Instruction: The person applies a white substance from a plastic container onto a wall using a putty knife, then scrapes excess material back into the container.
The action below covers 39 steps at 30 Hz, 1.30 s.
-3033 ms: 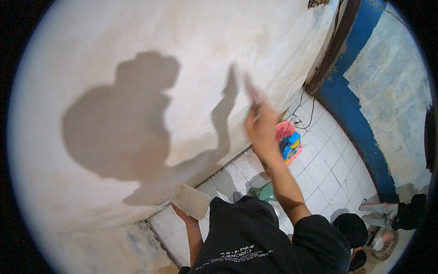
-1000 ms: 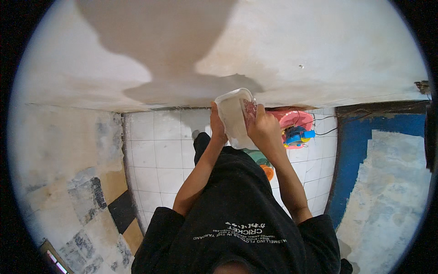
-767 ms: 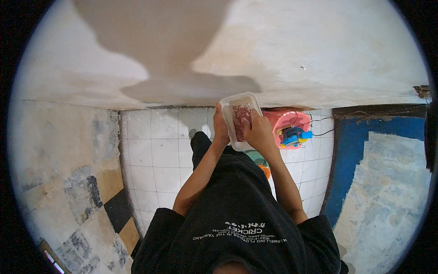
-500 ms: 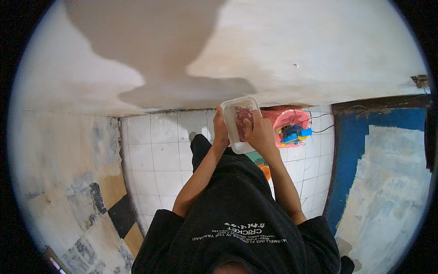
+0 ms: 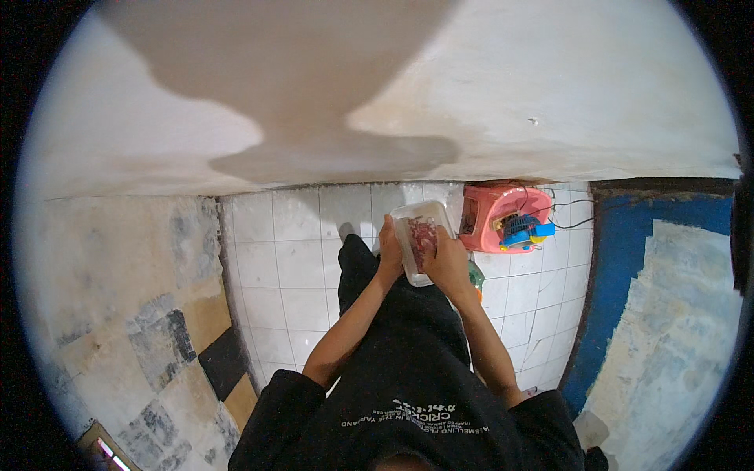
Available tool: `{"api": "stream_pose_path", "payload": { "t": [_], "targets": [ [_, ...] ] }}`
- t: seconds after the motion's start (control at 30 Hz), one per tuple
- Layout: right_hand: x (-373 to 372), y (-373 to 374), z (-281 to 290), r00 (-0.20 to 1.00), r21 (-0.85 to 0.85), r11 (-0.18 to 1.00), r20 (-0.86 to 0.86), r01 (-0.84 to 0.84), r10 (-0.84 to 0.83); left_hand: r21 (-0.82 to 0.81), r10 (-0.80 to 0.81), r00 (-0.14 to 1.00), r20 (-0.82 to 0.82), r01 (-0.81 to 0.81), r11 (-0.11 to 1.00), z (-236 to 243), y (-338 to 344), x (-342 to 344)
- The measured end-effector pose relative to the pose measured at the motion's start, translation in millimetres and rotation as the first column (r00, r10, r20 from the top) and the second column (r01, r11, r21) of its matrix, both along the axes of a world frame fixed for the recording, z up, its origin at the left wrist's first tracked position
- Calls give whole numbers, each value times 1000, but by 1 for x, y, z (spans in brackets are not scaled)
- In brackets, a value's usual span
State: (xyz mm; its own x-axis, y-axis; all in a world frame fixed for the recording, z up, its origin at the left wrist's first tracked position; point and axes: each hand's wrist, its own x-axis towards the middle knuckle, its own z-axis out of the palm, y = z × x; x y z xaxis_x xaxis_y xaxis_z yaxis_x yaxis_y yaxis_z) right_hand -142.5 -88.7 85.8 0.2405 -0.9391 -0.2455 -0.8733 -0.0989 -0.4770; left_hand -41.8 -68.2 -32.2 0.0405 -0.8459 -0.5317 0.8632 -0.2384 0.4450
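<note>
My left hand (image 5: 388, 250) grips the side of a shallow pale plastic tray (image 5: 402, 226), held low in front of my black-clothed legs. My right hand (image 5: 446, 259) is closed on a flat, red-mottled tool (image 5: 419, 232) lying inside the tray, perhaps a spreading blade; its grip end is hidden under my fingers. Above the tray is a pale, patchy plastered wall (image 5: 534, 86) carrying a large shadow. White floor tiles (image 5: 290, 259) show around my legs.
A pink plastic stool or tub (image 5: 479, 206) at right carries a blue-and-yellow fan-like device (image 5: 525, 231) with cords. Behind my right arm is a green object (image 5: 476, 276). Side walls show checkered, patched paint (image 5: 225, 363) at left and a blue border (image 5: 609, 259) at right.
Three seconds ago my right hand was raised by the wall with the tool; now both hands meet at the tray, which has since sunk lower toward my body.
</note>
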Motion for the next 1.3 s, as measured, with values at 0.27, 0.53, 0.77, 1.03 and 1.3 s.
{"api": "stream_pose_path", "payload": {
  "t": [0.27,0.53,0.77,1.03,1.3],
  "targets": [
    [6,16,-21,1000,-2,1000,21,20,-20,8,19,993,112,-20,1000,-30,22,7],
    [25,38,-12,997,-18,999,61,-37,38,12,118,990,82,-120,993,-46,47,27],
    [54,69,-23,992,-16,992,-35,-124,123,-18,121,993,18,-120,993,-30,71,41],
    [60,72,-42,990,65,996,-124,-65,72,48,86,992,93,-90,995,-69,82,39],
    [70,60,-131,992,58,994,-80,-90,95,51,188,980,71,-192,980,-124,65,46]
  ]
}}
